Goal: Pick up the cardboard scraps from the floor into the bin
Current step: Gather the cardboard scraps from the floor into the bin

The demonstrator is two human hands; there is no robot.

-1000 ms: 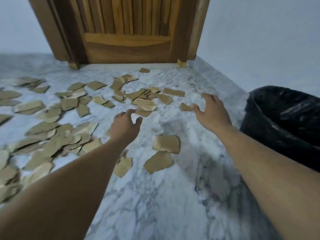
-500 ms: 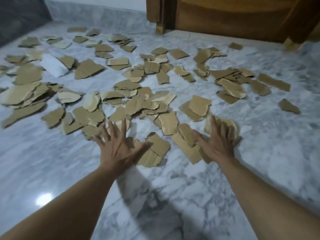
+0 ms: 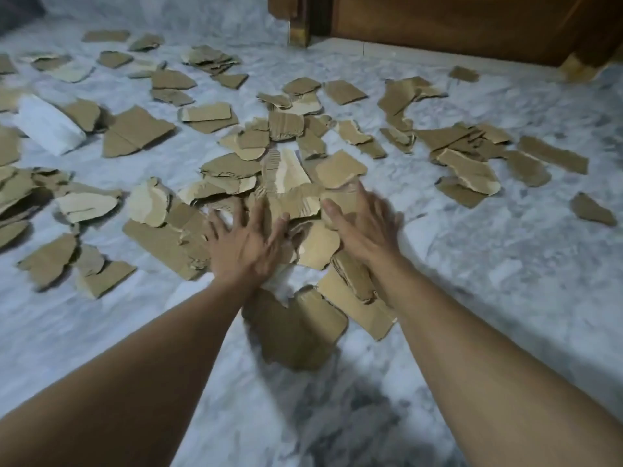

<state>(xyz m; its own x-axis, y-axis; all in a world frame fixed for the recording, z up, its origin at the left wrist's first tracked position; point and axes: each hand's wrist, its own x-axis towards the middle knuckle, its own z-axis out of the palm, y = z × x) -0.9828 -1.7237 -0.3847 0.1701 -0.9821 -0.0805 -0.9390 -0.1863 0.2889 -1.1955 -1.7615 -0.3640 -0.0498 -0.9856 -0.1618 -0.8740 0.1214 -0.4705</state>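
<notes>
From the head view I see both hands down on one heap of scraps (image 3: 296,210) lying mid-floor, with a door (image 3: 472,25) at the far edge. My left hand (image 3: 244,246) lies palm down with fingers spread wide over the near-left side of the heap; my right hand (image 3: 362,224) is flat too, fingers loosely splayed and blurred, on its right side. Neither is pinching anything yet — they bracket the heap, thumbs turned toward each other. More scraps are strewn across the floor (image 3: 488,264) toward the far-left corner and the right edge, and a white piece (image 3: 47,124) sits among them at the left. The bin is out of frame, so I cannot tell how far the carry is. My worry is the squeeze: these pieces are flat, stiff and loosely overlapped, so pressing the palms together may fan them out or let the lower ones — like the large piece (image 3: 296,332) between my forearms — slip free. An overfull grab would likely shed pieces on the way to the bin.
</notes>
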